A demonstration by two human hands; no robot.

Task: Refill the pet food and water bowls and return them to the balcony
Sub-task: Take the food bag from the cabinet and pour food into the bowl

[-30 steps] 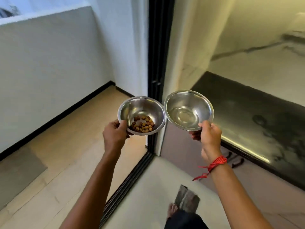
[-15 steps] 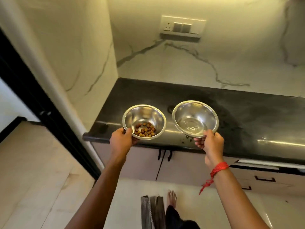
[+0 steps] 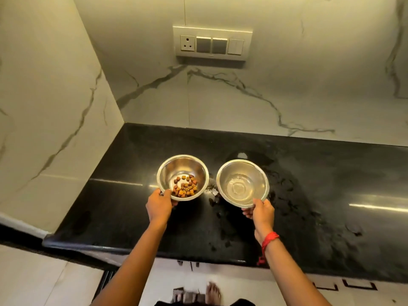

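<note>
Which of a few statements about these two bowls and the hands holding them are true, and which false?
1. The left hand holds the bowl with kibble. True.
2. The bowl in the right hand is full of kibble. False: the second bowl holds no kibble, only what looks like a little water.
3. A red thread is tied around the right wrist. True.
4. The countertop is white marble. False: it is black, and the walls are white marble.
5. A switch panel sits on the wall above the counter. True.
</note>
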